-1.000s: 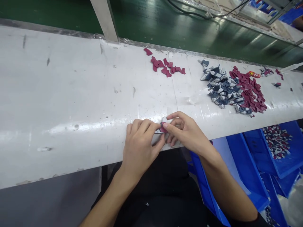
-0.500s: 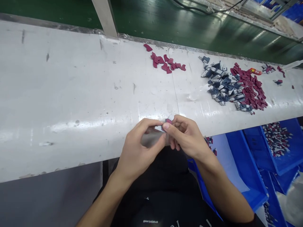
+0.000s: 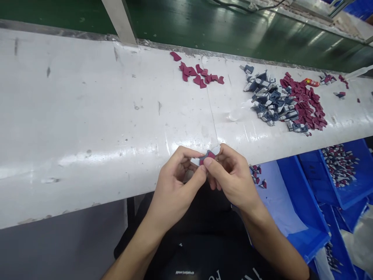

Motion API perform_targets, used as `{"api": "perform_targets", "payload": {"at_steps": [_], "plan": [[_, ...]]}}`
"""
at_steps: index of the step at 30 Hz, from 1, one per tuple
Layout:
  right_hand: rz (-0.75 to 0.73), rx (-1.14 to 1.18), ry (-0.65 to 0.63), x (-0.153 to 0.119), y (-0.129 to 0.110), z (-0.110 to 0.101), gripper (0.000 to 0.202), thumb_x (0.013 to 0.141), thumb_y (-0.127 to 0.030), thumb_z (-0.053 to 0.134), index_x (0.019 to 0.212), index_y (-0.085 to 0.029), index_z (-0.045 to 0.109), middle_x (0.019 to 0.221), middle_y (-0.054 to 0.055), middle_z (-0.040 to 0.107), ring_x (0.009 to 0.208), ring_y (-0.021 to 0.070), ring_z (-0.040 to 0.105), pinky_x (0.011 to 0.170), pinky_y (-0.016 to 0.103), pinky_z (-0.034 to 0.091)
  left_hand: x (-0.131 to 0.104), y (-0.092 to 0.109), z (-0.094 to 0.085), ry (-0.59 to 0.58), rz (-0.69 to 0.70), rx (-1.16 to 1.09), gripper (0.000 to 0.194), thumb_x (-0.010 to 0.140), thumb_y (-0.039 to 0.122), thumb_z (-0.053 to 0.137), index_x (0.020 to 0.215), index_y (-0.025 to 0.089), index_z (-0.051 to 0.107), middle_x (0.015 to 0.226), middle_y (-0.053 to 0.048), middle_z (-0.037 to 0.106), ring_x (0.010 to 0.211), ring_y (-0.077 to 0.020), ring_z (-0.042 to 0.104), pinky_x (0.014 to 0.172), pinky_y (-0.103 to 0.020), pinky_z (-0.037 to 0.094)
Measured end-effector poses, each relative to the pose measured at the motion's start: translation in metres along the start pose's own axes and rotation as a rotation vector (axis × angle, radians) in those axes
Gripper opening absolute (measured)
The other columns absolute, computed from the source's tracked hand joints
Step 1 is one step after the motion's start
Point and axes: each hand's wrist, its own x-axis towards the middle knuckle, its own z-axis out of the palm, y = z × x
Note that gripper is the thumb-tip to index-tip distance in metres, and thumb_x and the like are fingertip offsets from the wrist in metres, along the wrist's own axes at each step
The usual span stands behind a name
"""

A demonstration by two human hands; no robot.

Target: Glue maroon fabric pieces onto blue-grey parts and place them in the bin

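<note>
L hand & R hand fingers clamped on red-grey pc; best press evenly w/ R thumb, L steadying end. Loose red pcs at 12 o'clock.

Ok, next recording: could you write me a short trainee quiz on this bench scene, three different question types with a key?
1. True or false: the left hand and right hand both touch the small part.
2. Which lies right beside the large maroon pile? A: a hammer; B: the navy-and-white pile; C: a roll of tape.
3. Fill in: the bins near the table are coloured ___.

Key: 1 true; 2 B; 3 blue.
</note>
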Motion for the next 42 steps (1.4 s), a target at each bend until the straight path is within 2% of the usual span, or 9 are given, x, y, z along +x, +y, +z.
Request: {"api": "perform_targets", "payload": {"at_steps": [5,11,14,20,27,30,33,38,42], "plan": [[-0.072,-0.036,0.047,-0.002,0.008,0.001,0.043,0.098,-0.044,0.087,0.078,-0.027,0.053,0.059,-0.007,0.054,0.052,0.0126,0.049,0.05,0.03,0.038,0.0,-0.002,0.005,0.003,0.014,-0.044,0.003,0.101,0.026,0.072,0.102,0.028,0.07,0.086,0.004,0.077,0.067,-0.0111,0.07,0.064,-0.026,0.061],[-0.065,0.025,-0.045,-0.002,0.008,-0.006,0.041,0.101,-0.055,0.082,0.081,-0.027,0.058,0.061,-0.007,0.055,0.052,0.0132,0.05,0.052,0.03,0.041,-0.001,-0.002,0.003,0.013,-0.011,0.006,0.005,0.097,0.025,0.073,0.1,0.028,0.07,0.077,0.005,0.071,0.059,-0.0102,0.058,0.056,-0.025,0.052],[-0.095,0.042,-0.03,-0.001,0.005,-0.007,0.039,0.1,-0.048,0.085,0.079,-0.025,0.06,0.061,-0.007,0.052,0.051,0.0108,0.044,0.05,0.028,0.037,-0.003,0.001,0.006,0.019,-0.03,0.023,0.007,0.094,0.024,0.074,0.098,0.027,0.069,0.07,0.005,0.066,0.057,-0.0103,0.052,0.051,-0.024,0.046],[-0.139,0.147,-0.031,0.0,0.01,-0.005,0.034,0.1,-0.038,0.083,0.08,-0.023,0.06,0.063,-0.008,0.052,0.051,0.0084,0.041,0.05,0.025,0.036,-0.006,0.001,0.008,0.025,-0.05,0.001,0.005,0.098,0.028,0.074,0.1,0.027,0.069,0.08,0.004,0.069,0.063,-0.011,0.055,0.058,-0.025,0.049],[-0.061,0.231,-0.119,-0.005,0.014,-0.014,0.037,0.109,-0.052,0.061,0.093,-0.02,0.069,0.082,0.0,0.07,0.052,0.0093,0.056,0.048,0.026,0.037,-0.004,-0.009,0.004,0.017,-0.083,-0.093,0.01,0.103,0.038,0.075,0.103,0.029,0.069,0.09,0.002,0.073,0.075,-0.0138,0.064,0.068,-0.029,0.052],[-0.073,0.193,-0.087,-0.007,0.013,-0.012,0.028,0.108,-0.043,0.065,0.092,-0.02,0.066,0.073,-0.003,0.065,0.052,0.0089,0.053,0.05,0.025,0.039,-0.005,-0.009,0.005,0.017,-0.093,-0.086,0.011,0.103,0.037,0.075,0.104,0.028,0.069,0.087,0.003,0.071,0.068,-0.0116,0.057,0.063,-0.028,0.048],[-0.098,0.169,-0.068,-0.008,0.011,-0.008,0.018,0.102,-0.031,0.077,0.092,-0.021,0.065,0.069,-0.007,0.059,0.054,0.0081,0.049,0.053,0.023,0.042,-0.004,-0.007,0.006,0.003,-0.097,-0.129,0.011,0.103,0.037,0.075,0.104,0.028,0.069,0.085,0.004,0.07,0.071,-0.0117,0.062,0.068,-0.027,0.053],[-0.108,0.115,-0.075,-0.012,0.009,-0.006,0.022,0.093,-0.017,0.085,0.097,-0.023,0.065,0.072,-0.009,0.06,0.059,0.0075,0.05,0.054,0.021,0.042,-0.003,-0.006,0.004,-0.013,-0.131,-0.153,0.008,0.103,0.036,0.074,0.102,0.029,0.069,0.081,0.005,0.067,0.074,-0.0129,0.064,0.073,-0.027,0.055],[-0.114,0.076,-0.051,-0.014,0.008,-0.006,0.022,0.092,-0.016,0.086,0.099,-0.024,0.067,0.073,-0.009,0.06,0.06,0.0077,0.052,0.054,0.021,0.043,-0.004,-0.006,0.002,-0.031,-0.129,-0.129,0.007,0.102,0.03,0.071,0.108,0.033,0.072,0.095,0.005,0.071,0.076,-0.0116,0.06,0.071,-0.026,0.052]]}}
